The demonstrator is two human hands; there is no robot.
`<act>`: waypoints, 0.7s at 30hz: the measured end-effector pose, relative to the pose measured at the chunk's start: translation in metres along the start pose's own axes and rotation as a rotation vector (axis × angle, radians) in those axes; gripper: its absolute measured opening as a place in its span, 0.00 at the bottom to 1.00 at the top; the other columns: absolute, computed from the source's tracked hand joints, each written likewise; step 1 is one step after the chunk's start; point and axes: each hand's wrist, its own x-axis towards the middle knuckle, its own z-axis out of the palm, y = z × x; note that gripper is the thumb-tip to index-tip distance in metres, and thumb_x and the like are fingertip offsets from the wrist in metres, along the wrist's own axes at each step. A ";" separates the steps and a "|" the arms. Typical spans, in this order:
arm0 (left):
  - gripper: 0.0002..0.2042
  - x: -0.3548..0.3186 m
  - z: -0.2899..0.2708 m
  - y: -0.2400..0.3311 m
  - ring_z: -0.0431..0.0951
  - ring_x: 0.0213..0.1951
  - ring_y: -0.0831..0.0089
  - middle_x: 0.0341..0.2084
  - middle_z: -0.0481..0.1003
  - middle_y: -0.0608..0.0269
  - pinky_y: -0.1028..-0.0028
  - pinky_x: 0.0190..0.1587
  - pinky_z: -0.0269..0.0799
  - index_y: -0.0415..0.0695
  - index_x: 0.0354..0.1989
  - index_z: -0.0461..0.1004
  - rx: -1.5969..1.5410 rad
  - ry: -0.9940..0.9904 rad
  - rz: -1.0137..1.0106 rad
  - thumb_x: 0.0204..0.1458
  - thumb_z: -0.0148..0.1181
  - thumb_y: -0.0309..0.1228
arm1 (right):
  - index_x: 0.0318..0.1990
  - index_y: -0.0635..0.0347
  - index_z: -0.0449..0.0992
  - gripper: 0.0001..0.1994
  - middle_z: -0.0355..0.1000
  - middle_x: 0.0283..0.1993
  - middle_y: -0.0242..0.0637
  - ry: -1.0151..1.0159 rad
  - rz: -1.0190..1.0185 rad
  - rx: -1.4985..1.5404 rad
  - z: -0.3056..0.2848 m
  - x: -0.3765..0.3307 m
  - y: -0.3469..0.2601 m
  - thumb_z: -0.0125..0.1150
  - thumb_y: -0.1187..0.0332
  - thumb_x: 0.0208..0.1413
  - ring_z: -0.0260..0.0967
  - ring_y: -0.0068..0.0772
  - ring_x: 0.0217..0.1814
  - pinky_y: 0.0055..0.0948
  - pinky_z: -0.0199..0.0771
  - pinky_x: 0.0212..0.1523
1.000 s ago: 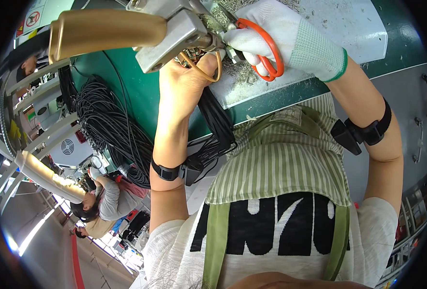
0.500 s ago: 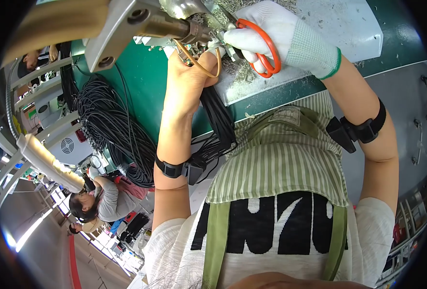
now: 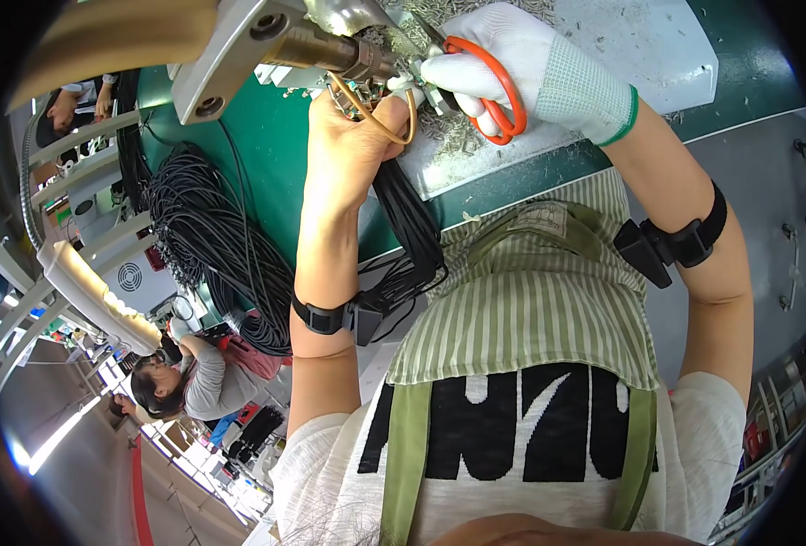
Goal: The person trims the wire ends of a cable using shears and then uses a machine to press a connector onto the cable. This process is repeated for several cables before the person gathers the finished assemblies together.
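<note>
My bare left hand (image 3: 344, 150) is closed beside a metal machine head (image 3: 330, 55). A bundle of black cables (image 3: 407, 214) runs from it down over the table edge, and small metal ends show at its fingertips. A curved brass-coloured piece (image 3: 407, 127) crosses in front of those fingers. My right hand (image 3: 512, 64), in a white knit glove with a green cuff, grips scissors with orange-red handles (image 3: 512, 96). Their dark blades point up and left, close to the cable ends. The fingertips of both hands nearly meet there, and the exact contact is partly hidden.
Metal-coloured scraps (image 3: 462, 146) litter a white sheet (image 3: 639, 55) on the green table (image 3: 271, 146). To the left lies a large coil of black cable (image 3: 207, 218). A lit lamp (image 3: 98, 296) and rails stand farther left, where another person (image 3: 212, 378) sits.
My left hand has shifted very slightly left. The scissors and my right hand hold almost the same place.
</note>
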 end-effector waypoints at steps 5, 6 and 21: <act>0.01 -0.002 0.000 -0.001 0.60 0.14 0.86 0.13 0.65 0.72 0.83 0.15 0.51 0.37 0.26 0.70 -0.013 -0.007 0.022 0.48 0.54 0.20 | 0.23 0.67 0.74 0.14 0.69 0.17 0.35 -0.003 0.008 0.036 0.002 -0.002 0.001 0.58 0.64 0.55 0.68 0.25 0.16 0.24 0.67 0.18; 0.01 -0.002 -0.001 -0.002 0.60 0.14 0.86 0.13 0.65 0.72 0.83 0.15 0.51 0.37 0.26 0.70 -0.013 -0.006 0.020 0.48 0.54 0.20 | 0.23 0.67 0.74 0.14 0.69 0.17 0.35 -0.004 0.009 0.037 0.001 -0.002 0.001 0.58 0.64 0.55 0.68 0.25 0.16 0.24 0.67 0.18; 0.07 -0.005 0.002 0.001 0.60 0.16 0.85 0.16 0.63 0.73 0.84 0.16 0.53 0.42 0.28 0.68 0.026 -0.011 0.042 0.52 0.60 0.30 | 0.24 0.68 0.75 0.13 0.70 0.17 0.37 -0.016 0.021 0.024 -0.002 0.000 0.003 0.58 0.65 0.54 0.68 0.26 0.16 0.24 0.68 0.18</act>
